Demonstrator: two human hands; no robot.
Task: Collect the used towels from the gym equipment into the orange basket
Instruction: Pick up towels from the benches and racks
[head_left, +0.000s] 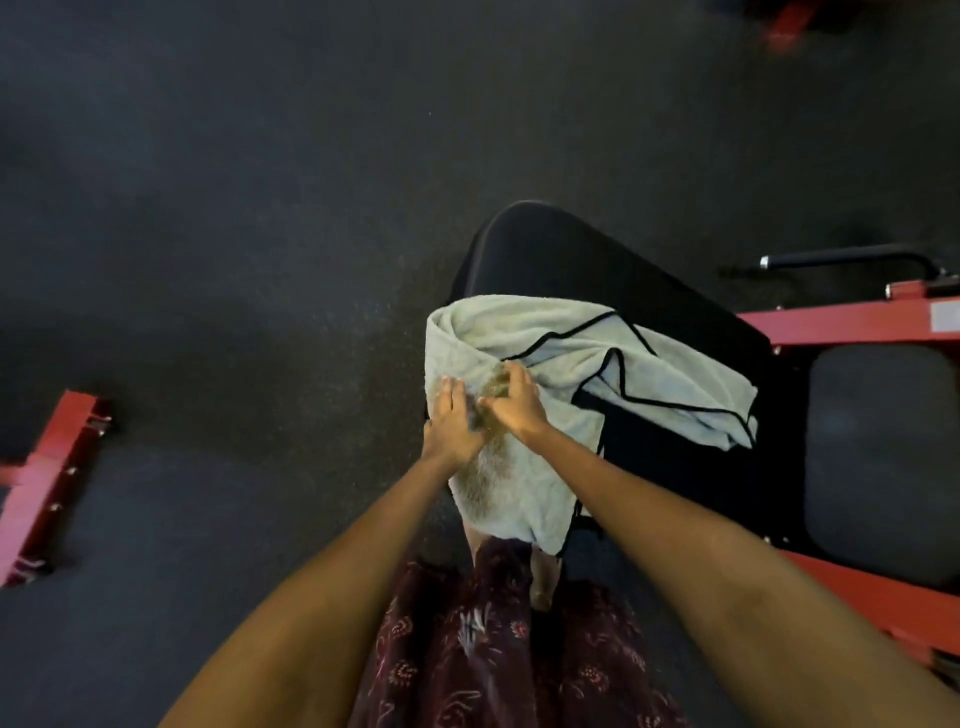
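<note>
Both hands meet on the towel (524, 364), close together at its near-left fold. The right hand (511, 410) has its fingers bent down into the pile, bunching a tuft of the cloth beneath them. The left hand (453, 426) lies just beside it with fingers fairly straight, laid flat against the terry; whether it has any cloth pinched I cannot tell, as the frame is blurred there.

The towel is a pale, mint-grey terry cloth, soft and nubby, edged all round with a thin black binding that traces wavy lines across its folds. It is draped in loose rumples over the near end of a black padded bench seat (582, 260), smooth and rounded at its far corner, with one end hanging off the front toward the person's dark red patterned skirt (498, 654).

To the right sits a second black pad (883, 457), squarish with soft corners, carried on a red painted steel frame (841, 325). A black handle with a chrome collar (852, 257) juts out behind it. Another red steel bar (52, 478) lies at the left on the dark speckled rubber floor (234, 208).
</note>
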